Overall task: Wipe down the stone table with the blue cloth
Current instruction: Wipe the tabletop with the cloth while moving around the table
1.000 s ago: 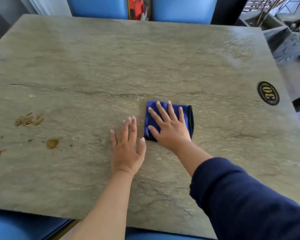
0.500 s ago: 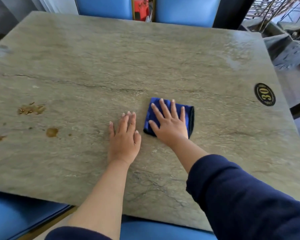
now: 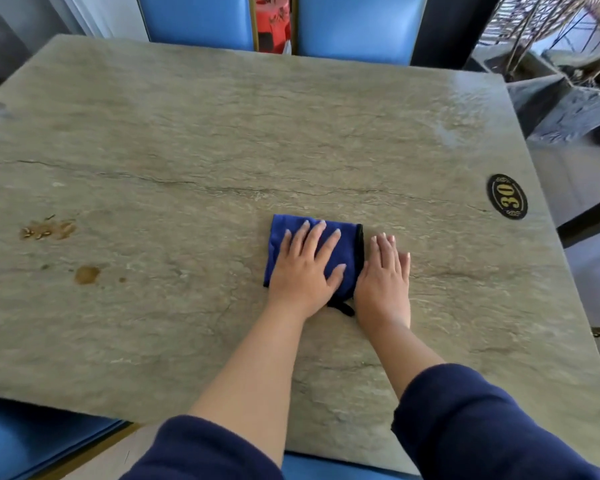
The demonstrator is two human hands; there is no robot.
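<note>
- Head view: the blue cloth [image 3: 347,251] lies folded flat near the middle of the stone table [image 3: 222,133], slightly right of centre and on the near side of the long dark crack.
- Your left hand [image 3: 302,275] sits palm-down on the cloth, fingers spread and flat: pressing it, not pinching it. Nothing is gripped.
- Your right hand [image 3: 383,282] is flat on bare stone just right of the cloth, touching or nearly touching its black-trimmed right edge. Fingers together, holding nothing.
- Brown stains [image 3: 87,274] and a crumby smear [image 3: 47,230] sit well apart to the left, not yet wiped by the look of it. Number plaque [image 3: 507,196] is at the right edge.
- Handling, as a judgement: the cloth is soft, light and limp, so it'll bunch if you push from one edge. Keep the palm over its middle and drive it flat.
- The stone looks rough and ridged, so expect drag, not slip. A loose black loop at the near right corner could snag or unfold.
- To lift, pinch the folded edge so all layers come together.
</note>
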